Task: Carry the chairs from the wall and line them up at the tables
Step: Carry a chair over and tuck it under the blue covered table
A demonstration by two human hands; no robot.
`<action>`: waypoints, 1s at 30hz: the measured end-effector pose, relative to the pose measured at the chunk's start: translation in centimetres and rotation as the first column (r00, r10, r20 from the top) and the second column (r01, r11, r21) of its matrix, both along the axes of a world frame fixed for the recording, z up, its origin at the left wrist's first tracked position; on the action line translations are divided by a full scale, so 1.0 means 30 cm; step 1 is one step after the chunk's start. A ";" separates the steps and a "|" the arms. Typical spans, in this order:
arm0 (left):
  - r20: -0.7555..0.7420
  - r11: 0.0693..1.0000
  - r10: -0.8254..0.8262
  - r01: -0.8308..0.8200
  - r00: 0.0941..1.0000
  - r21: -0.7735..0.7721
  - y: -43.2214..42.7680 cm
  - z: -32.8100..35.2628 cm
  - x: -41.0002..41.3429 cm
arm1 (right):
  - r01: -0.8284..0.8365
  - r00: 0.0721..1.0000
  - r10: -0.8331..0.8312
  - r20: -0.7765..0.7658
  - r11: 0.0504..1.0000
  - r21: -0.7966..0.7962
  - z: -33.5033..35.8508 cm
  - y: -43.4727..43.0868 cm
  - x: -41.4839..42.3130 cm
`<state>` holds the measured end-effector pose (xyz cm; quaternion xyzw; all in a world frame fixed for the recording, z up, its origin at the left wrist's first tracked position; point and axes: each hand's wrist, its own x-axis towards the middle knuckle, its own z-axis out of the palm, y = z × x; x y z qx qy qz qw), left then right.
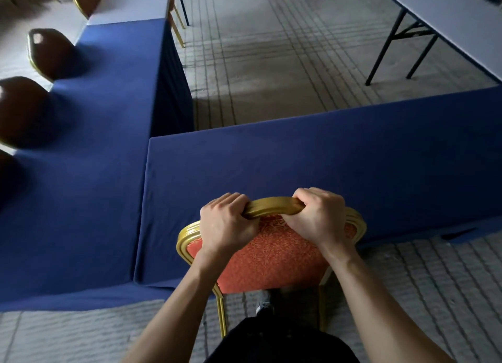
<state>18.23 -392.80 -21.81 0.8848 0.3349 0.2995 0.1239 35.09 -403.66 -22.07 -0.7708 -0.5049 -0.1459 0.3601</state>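
A chair (274, 256) with a gold metal frame and an orange patterned back stands right in front of me, its back facing me. Its seat is hidden under the blue-clothed table (326, 161). My left hand (228, 221) grips the left part of the top rail, fingers curled over it. My right hand (317, 216) grips the same rail to the right. A short bare stretch of gold rail shows between the two hands.
A second blue-clothed table (89, 145) runs away on the left, with brown chair backs (51, 53) lined along its far side. A bare folding table (456, 23) on dark legs stands at the upper right. Grey patterned carpet (271, 64) lies between the tables.
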 end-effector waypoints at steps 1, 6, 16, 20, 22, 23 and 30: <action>0.007 1.000 0.002 -0.002 1.000 0.005 0.004 -0.011 0.002 | -0.003 1.000 0.003 -0.002 1.000 0.000 -0.009 0.005 0.002; -0.056 0.998 0.015 -0.018 0.998 -0.052 -0.027 -0.094 -0.011 | -0.048 0.998 0.044 -0.039 0.993 -0.109 -0.099 -0.014 0.004; -0.267 0.981 0.071 -0.115 0.961 -0.153 -0.226 -0.197 -0.074 | -0.128 0.989 0.101 -0.107 0.951 -0.283 -0.208 -0.208 -0.060; -0.340 0.966 0.074 -0.153 0.938 -0.210 -0.349 -0.199 -0.131 | -0.151 0.985 0.115 -0.125 0.933 -0.326 -0.238 -0.325 -0.120; -0.359 0.961 0.067 -0.157 0.931 -0.229 -0.432 -0.211 -0.165 | -0.156 0.985 0.123 -0.123 0.937 -0.312 -0.264 -0.406 -0.152; -0.359 0.957 0.065 -0.160 0.931 -0.241 -0.481 -0.223 -0.189 | -0.168 0.983 0.134 -0.129 0.936 -0.310 -0.280 -0.453 -0.176; -0.472 0.929 0.009 -0.182 0.882 -0.323 -0.739 -0.309 -0.358 | -0.259 0.962 0.209 -0.173 0.899 -0.352 -0.393 -0.723 -0.330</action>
